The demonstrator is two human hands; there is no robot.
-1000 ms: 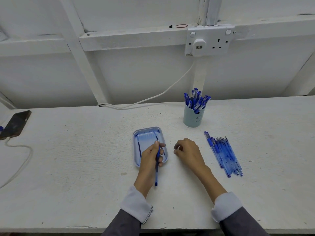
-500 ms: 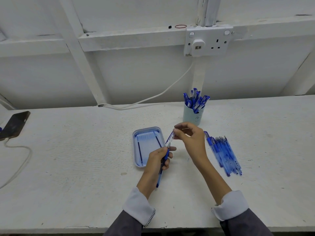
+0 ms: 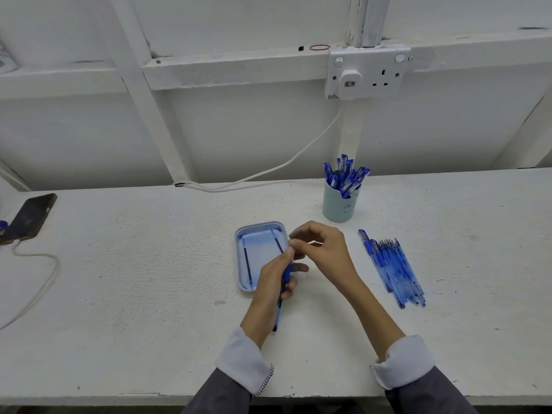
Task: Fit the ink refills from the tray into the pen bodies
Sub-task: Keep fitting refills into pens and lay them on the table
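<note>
Blue see-through pen body (image 3: 280,297) gripped in the left hand (image 3: 270,286), over the middle of the counter (image 3: 134,279). Tilted, top end up by the tray, low end pointing back toward the front edge. Left fingers curled tight round the dark blue part of it.

Right hand (image 3: 325,252) just beside, thumb and first finger pinched together right at the pen's top end, other fingers curled. Too small to tell if a refill sits in that pinch.

Pale blue tray (image 3: 239,258) flat on the middle of the counter, near right corner hidden under the left hand. One thin dark ink refill (image 3: 247,265) inside by the left wall. A second ink refill (image 3: 279,245) by the right wall, near end hidden behind the fingers.

Pile of pen bodies (image 3: 394,270) flat on the counter to the right of the right hand, well apart from the tray. Packed side by side, running from back to front.

Pale blue-green cup (image 3: 340,209) upright behind the right hand, nearer the back edge. Full of blue capped pens (image 3: 346,176) sticking out at the top.

Dark phone (image 3: 30,216) by the left edge, near the back left corner, with a white cable (image 3: 38,288) curling toward the front. Another white cord (image 3: 268,171) along the back edge, going up to a white plug (image 3: 350,80) in the wall socket (image 3: 385,71).

Grey sleeves with white cuffs (image 3: 243,360) at the front edge.
</note>
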